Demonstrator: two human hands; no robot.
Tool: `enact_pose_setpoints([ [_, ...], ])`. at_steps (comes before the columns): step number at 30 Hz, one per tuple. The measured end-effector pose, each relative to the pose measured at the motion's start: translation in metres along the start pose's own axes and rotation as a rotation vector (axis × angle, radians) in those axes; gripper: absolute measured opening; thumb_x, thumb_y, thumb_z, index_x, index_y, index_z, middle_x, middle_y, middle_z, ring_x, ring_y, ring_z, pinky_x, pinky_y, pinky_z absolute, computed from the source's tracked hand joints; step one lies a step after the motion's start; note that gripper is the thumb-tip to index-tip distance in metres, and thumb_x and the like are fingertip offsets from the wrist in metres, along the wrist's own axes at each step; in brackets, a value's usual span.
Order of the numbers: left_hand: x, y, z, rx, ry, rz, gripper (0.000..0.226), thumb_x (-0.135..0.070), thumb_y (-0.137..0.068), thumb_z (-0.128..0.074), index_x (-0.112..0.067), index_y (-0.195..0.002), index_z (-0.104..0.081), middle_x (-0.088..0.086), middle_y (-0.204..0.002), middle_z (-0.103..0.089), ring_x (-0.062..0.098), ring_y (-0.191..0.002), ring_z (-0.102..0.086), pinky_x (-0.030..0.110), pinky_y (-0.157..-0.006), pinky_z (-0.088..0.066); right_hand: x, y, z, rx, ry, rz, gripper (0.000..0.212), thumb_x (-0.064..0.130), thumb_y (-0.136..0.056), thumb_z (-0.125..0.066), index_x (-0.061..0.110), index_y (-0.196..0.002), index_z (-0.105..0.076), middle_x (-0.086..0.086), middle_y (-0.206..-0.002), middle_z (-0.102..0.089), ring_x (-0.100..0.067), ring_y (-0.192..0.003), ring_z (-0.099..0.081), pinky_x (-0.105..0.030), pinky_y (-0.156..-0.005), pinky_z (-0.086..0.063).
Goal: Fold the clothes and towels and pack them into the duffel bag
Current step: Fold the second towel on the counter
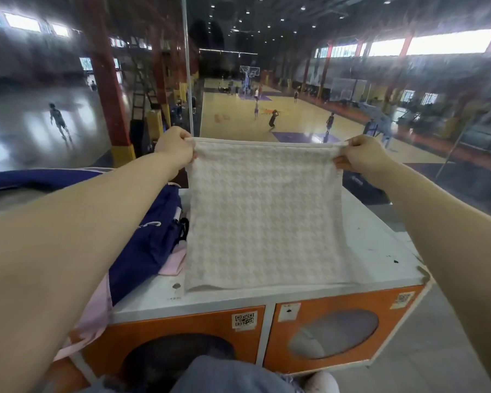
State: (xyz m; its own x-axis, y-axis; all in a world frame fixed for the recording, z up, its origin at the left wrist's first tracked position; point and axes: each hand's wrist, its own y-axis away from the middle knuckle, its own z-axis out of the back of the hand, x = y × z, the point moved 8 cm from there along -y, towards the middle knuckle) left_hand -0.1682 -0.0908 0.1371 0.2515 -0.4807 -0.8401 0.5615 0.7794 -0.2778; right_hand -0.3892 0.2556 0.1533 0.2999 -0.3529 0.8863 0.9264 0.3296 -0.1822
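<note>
You pinched the beige houndstooth cotton towel taut, left hand and right hand; corners seemingly level, so fold squarely.

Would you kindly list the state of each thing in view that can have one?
Beige houndstooth towel: unfolded, held up by its top corners, bottom edge on the cabinet.
Left hand: pinches the towel's top left corner.
Right hand: pinches the top right corner.
Navy duffel bag: lying on the cabinet, left of the towel.
Pink garment: unfolded, partly under the bag.
White-topped orange cabinet: doors shut.
</note>
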Motion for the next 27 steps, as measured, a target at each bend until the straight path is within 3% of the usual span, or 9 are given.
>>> enact_pose_setpoints([
  [2, 0.010, -0.002, -0.005, 0.045, 0.035, 0.007, 0.020, -0.010, -0.095, -0.053, -0.017, -0.112, -0.060, 0.009, -0.105, -0.067, 0.019, -0.086, -0.070, 0.037, -0.081, -0.059, -0.008, 0.000, -0.004, 0.007, -0.018, 0.005, 0.018, -0.008, -0.093, -0.040, 0.009, -0.096, -0.045, -0.014, -0.089, -0.047, -0.012, -0.044, -0.056, -0.022, -0.046, -0.051],
  [6, 0.029, 0.019, -0.008, 0.116, 0.080, -0.005, 0.014, -0.013, -0.094, -0.053, -0.016, -0.105, -0.061, 0.007, -0.100, -0.068, 0.018, -0.089, -0.070, 0.038, -0.083, -0.059, -0.027, 0.011, -0.006, 0.025, -0.026, 0.021, 0.014, -0.004, -0.091, -0.046, 0.009, -0.088, -0.051, -0.018, -0.090, -0.054, -0.024, -0.070, -0.060, -0.041, -0.075, -0.059],
  [9, 0.039, 0.049, -0.004, 0.147, 0.063, -0.059, 0.010, -0.014, -0.094, -0.054, -0.014, -0.102, -0.061, 0.008, -0.099, -0.069, 0.016, -0.086, -0.070, 0.034, -0.082, -0.058, -0.043, 0.030, -0.002, 0.060, -0.055, 0.015, 0.010, -0.002, -0.089, -0.053, 0.008, -0.088, -0.052, -0.020, -0.090, -0.060, -0.026, -0.078, -0.065, -0.037, -0.079, -0.060],
  [14, 0.048, 0.114, 0.001, 0.201, -0.114, -0.243, 0.007, -0.017, -0.094, -0.056, -0.019, -0.097, -0.062, -0.005, -0.091, -0.067, 0.010, -0.083, -0.062, 0.026, -0.069, -0.048, -0.080, 0.071, 0.006, 0.091, -0.016, -0.001, 0.014, -0.001, -0.089, -0.057, 0.010, -0.081, -0.057, -0.020, -0.094, -0.064, -0.031, -0.087, -0.066, -0.043, -0.089, -0.056],
  [17, 0.052, 0.152, -0.011, 0.294, -0.195, -0.350, 0.013, -0.012, -0.091, -0.059, -0.024, -0.093, -0.061, -0.009, -0.093, -0.065, 0.006, -0.085, -0.061, 0.023, -0.071, -0.047, -0.107, 0.088, 0.011, 0.093, 0.073, -0.022, 0.010, 0.005, -0.087, -0.062, 0.014, -0.089, -0.060, -0.018, -0.098, -0.068, -0.032, -0.092, -0.069, -0.046, -0.091, -0.055],
  [20, 0.072, 0.178, -0.023, 0.395, -0.247, -0.349, 0.025, -0.012, -0.091, -0.060, -0.036, -0.085, -0.056, -0.013, -0.092, -0.062, 0.002, -0.081, -0.061, 0.019, -0.068, -0.045, -0.127, 0.106, 0.007, 0.131, 0.198, -0.030, 0.011, 0.010, -0.084, -0.065, 0.018, -0.089, -0.062, -0.008, -0.092, -0.069, -0.028, -0.091, -0.069, -0.046, -0.087, -0.055],
  [24, 0.096, 0.199, -0.033, 0.482, -0.307, -0.413, 0.021, -0.016, -0.091, -0.059, -0.036, -0.087, -0.058, -0.016, -0.094, -0.058, 0.001, -0.084, -0.058, 0.027, -0.076, -0.050, -0.139, 0.129, -0.001, 0.172, 0.395, 0.005, 0.015, 0.007, -0.086, -0.057, 0.020, -0.089, -0.062, 0.005, -0.098, -0.066, -0.019, -0.087, -0.060, -0.029, -0.067, -0.043],
  [27, 0.104, 0.206, -0.036, 0.518, -0.363, -0.501, 0.015, -0.025, -0.092, -0.060, -0.039, -0.096, -0.063, -0.021, -0.099, -0.061, 0.001, -0.094, -0.055, 0.028, -0.086, -0.049, -0.148, 0.135, -0.005, 0.201, 0.453, 0.062, 0.021, 0.003, -0.087, -0.051, 0.021, -0.093, -0.061, 0.005, -0.105, -0.065, -0.018, -0.095, -0.059, -0.028, -0.075, -0.042],
])
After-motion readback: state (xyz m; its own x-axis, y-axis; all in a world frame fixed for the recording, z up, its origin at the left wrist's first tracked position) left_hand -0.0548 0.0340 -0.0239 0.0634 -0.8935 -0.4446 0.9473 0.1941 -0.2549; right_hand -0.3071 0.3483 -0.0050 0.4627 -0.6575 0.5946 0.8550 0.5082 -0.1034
